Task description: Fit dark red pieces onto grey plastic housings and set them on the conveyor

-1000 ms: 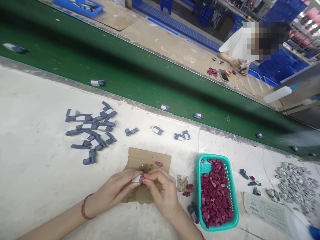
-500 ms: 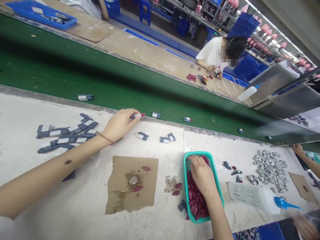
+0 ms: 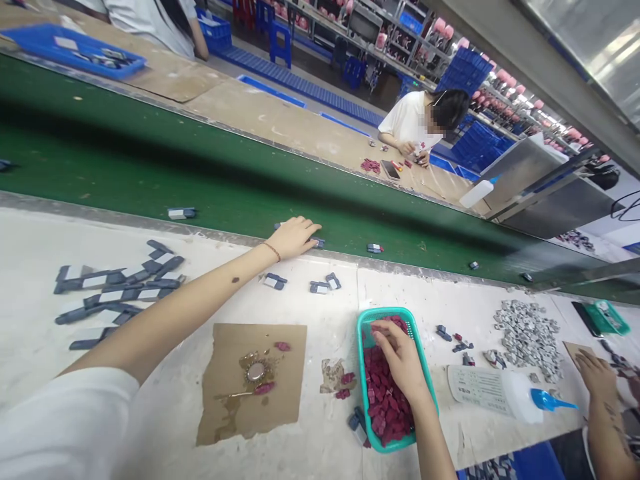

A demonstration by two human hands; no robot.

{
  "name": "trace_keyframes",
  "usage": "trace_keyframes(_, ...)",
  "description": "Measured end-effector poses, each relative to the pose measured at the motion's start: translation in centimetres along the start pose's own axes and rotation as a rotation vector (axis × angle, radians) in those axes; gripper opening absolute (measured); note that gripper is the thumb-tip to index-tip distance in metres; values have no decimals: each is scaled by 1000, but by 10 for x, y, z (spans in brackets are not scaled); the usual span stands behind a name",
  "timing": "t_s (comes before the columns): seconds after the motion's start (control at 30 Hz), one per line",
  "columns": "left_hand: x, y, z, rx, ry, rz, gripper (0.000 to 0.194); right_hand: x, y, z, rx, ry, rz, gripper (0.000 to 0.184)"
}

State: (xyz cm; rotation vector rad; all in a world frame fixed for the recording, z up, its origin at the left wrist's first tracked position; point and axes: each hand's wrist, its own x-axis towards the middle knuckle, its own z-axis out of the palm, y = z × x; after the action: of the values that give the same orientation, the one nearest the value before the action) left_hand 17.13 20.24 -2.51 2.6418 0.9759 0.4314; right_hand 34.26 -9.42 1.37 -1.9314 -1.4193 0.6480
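My left hand (image 3: 296,239) reaches over the near edge of the green belt (image 3: 225,193). Its fingers are stretched out and apart, with the tips at a small dark grey and white part (image 3: 319,244). A second such part, mostly covered by that hand, shows just behind it. Over a teal basket (image 3: 361,373) of dark red pieces (image 3: 385,400) is my right hand (image 3: 403,357), fingers loosely bent and thumb apart, with nothing visible between them. Left of the basket, a piece of cardboard (image 3: 285,413) carries a wet round cap (image 3: 256,372) and red pieces.
Grey and white parts (image 3: 120,293) lie grouped at left. A white bottle with a blue nozzle (image 3: 520,393) and a heap of pale pieces (image 3: 527,333) are at right. A co-worker's hand (image 3: 595,373) is at far right; another person (image 3: 415,120) sits across the belt.
My left hand has let go of the red-tipped part and moved right to another part on the belt. My right hand has lifted slightly from the red pieces. Belt parts have shifted right.
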Motion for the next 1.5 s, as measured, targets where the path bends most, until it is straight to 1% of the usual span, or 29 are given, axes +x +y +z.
trace_keyframes(0.07,3,9,5,-52,-40,27,23,-7,-10,3,115,39,26,24)
trace_keyframes(0.13,2,17,10,-110,-50,25,19,-13,-21,9,200,74,39,23)
trace_keyframes(0.23,-1,25,12,-223,-33,-14,16,-19,-38,24,316,126,32,19)
trace_keyframes(0.3,-3,25,9,-316,-8,-64,16,-22,-51,35,319,141,2,15)
trace_keyframes(0.37,-7,22,4,-424,19,-127,15,-23,-66,49,267,107,-49,13)
trace_keyframes(0.43,-18,17,-5,-543,48,-194,15,-22,-78,65,209,19,-123,14)
trace_keyframes(0.5,-39,12,-14,-671,67,-249,18,-19,-87,81,154,-106,-208,16)
trace_keyframes(0.6,-85,7,-30,-846,76,-302,27,-13,-89,105,41,-255,-318,17)
trace_keyframes(0.67,-120,7,-39,-1009,75,-379,36,-8,-87,117,-51,-292,-372,20)
trace_keyframes(0.77,-167,8,-47,-1228,54,-573,43,-3,-82,129,-155,-299,-458,25)
trace_keyframes(0.8,-180,9,-48,-1268,46,-634,42,-2,-81,132,-173,-302,-491,26)
trace_keyframes(0.87,-199,11,-48,-1322,39,-708,39,-1,-79,137,-210,-299,-556,27)
trace_keyframes(0.93,-213,13,-46,-1415,47,-749,36,-2,-77,140,-263,-285,-613,28)
trace_keyframes(1.0,-221,17,-44,-1519,58,-779,36,-3,-75,142,-329,-280,-655,30)
trace_keyframes(1.07,-225,22,-42,-1620,39,-813,41,-4,-73,143,-379,-301,-678,31)
trace_keyframes(1.13,-228,27,-41,-1693,-25,-840,45,-5,-73,144,-409,-325,-681,30)
trace_keyframes(1.2,-230,31,-39,-1719,-90,-850,43,-6,-73,145,-414,-331,-679,32)
trace_keyframes(1.23,-231,32,-37,-1718,-105,-850,41,-6,-73,145,-411,-328,-674,33)
trace_keyframes(1.4,-233,32,-25,-1683,-75,-823,35,-4,-76,143,-333,-349,-633,31)
trace_keyframes(1.5,-234,31,-22,-1662,-79,-801,37,-3,-75,137,-221,-325,-587,26)
